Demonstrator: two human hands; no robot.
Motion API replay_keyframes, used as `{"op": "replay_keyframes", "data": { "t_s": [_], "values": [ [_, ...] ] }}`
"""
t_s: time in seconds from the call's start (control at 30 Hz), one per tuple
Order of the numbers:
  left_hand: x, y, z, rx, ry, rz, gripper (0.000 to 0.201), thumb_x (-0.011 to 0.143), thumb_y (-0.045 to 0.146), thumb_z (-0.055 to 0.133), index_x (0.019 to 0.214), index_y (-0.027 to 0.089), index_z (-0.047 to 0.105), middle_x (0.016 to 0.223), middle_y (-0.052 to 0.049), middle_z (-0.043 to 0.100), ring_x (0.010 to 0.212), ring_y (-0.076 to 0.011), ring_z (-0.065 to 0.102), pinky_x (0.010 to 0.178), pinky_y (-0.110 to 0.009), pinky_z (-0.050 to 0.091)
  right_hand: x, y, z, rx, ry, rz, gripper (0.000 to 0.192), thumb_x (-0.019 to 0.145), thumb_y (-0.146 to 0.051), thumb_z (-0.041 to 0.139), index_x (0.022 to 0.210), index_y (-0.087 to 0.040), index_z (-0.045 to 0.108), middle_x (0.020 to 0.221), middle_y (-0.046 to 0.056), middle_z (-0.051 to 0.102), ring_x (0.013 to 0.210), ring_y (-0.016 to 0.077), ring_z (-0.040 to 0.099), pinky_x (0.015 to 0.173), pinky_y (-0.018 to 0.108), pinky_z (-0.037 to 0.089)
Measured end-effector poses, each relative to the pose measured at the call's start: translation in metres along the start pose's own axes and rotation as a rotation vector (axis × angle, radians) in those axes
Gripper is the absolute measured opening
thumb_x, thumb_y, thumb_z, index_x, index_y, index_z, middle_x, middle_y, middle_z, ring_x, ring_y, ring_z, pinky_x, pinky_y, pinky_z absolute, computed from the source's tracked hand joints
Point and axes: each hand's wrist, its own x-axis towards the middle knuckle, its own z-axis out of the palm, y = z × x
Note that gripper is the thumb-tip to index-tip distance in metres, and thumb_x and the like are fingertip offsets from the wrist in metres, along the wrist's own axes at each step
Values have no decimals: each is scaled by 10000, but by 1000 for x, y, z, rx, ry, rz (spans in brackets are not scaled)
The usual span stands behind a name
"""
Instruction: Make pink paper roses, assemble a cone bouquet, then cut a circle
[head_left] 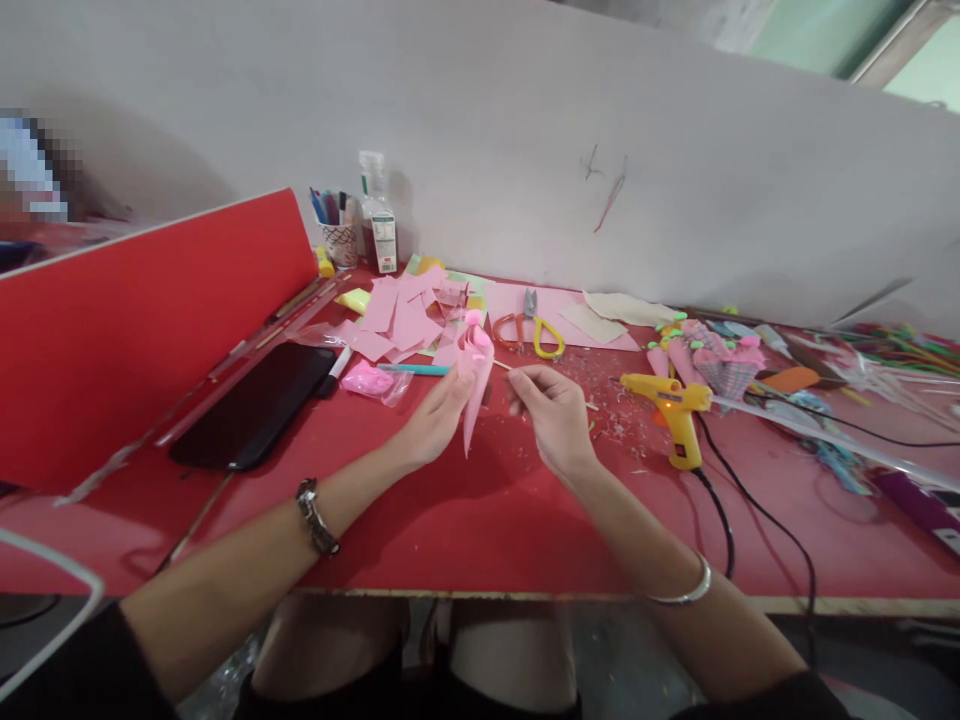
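My left hand [442, 412] is closed around a pink paper cone [475, 385], its point hanging down. Pink clay balls [475, 325] sit at the cone's top. In my right hand [553, 412] a thin wooden stick [501, 366] is pinched, its far end at or close to the cone's right side; I cannot tell if they touch. Behind the hands lie scissors [532, 325] with orange and yellow handles. A packet of pink clay [367, 379] and a teal pen [415, 370] rest to the left of the cone.
At right are a yellow glue gun [679, 408] with its cord, and several finished pink cones [679, 358]. A black phone [255, 405] lies at left, before a red board [165, 330]. Pink paper pieces [401, 318], a bottle [381, 225] and a pen cup [339, 243] stand farther back.
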Motion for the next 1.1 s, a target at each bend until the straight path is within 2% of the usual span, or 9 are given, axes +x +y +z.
{"op": "replay_keyframes", "data": {
  "t_s": [0.1, 0.2, 0.3, 0.37, 0.5, 0.63, 0.83, 1.1],
  "values": [
    [0, 0, 1, -2, -6, 33, 444, 774, 525, 379, 963, 171, 570, 1032, -81, 599, 1118, -232, 455, 978, -337, 330, 1, 1, -1, -9, -34, 7, 51, 614, -218, 617, 607, -178, 648, 481, -46, 587, 411, 63, 513, 436, 202, 430],
    [0, 1, 1, -7, -25, 26, 443, 785, 498, 365, 1006, 164, 554, 1091, -91, 575, 1166, -228, 421, 992, -330, 313, 2, 4, -1, 51, -61, 16, 122, 609, -203, 626, 714, -200, 688, 612, -23, 661, 554, 95, 597, 585, 249, 500],
    [0, 2, 1, -6, -5, -2, 399, 791, 463, 380, 990, 171, 564, 1050, -86, 594, 1152, -234, 432, 975, -337, 330, 3, 5, -2, 136, -51, 27, 164, 598, -200, 649, 755, -221, 694, 706, -20, 687, 666, 103, 625, 722, 276, 507],
    [-1, 3, 1, -9, 2, -16, 387, 791, 463, 384, 960, 171, 575, 1010, -83, 607, 1095, -236, 476, 933, -335, 374, 4, 5, -1, 190, -40, 55, 159, 590, -210, 659, 745, -225, 694, 712, -23, 688, 680, 97, 625, 753, 276, 505],
    [-1, 2, 1, -17, 0, -6, 412, 786, 494, 380, 927, 168, 588, 972, -79, 617, 1020, -229, 516, 894, -320, 403, 4, 2, -1, 230, -67, 105, 147, 565, -224, 678, 710, -213, 696, 649, -23, 679, 616, 89, 620, 697, 255, 520],
    [0, 0, 0, -2, -20, 25, 463, 794, 511, 350, 990, 157, 575, 973, -86, 616, 997, -235, 530, 881, -335, 414, 2, 2, -1, 202, -107, 111, 119, 558, -222, 687, 674, -193, 683, 612, -21, 673, 576, 81, 623, 622, 213, 522],
    [0, 0, -1, 163, -2, 28, 564, 800, 548, 258, 1069, 135, 533, 1073, -103, 589, 1100, -242, 472, 940, -346, 371, 2, 0, -3, 125, -91, 49, 49, 592, -188, 659, 592, -173, 613, 487, -66, 600, 427, 41, 545, 462, 155, 463],
    [0, -1, -1, 181, -25, 56, 553, 817, 502, 242, 1169, 136, 460, 1102, -100, 583, 1060, -223, 507, 895, -328, 408, 2, 0, -2, 137, -109, 16, 100, 621, -177, 639, 720, -187, 646, 655, -33, 675, 613, 80, 640, 610, 193, 516]
  ]
}}
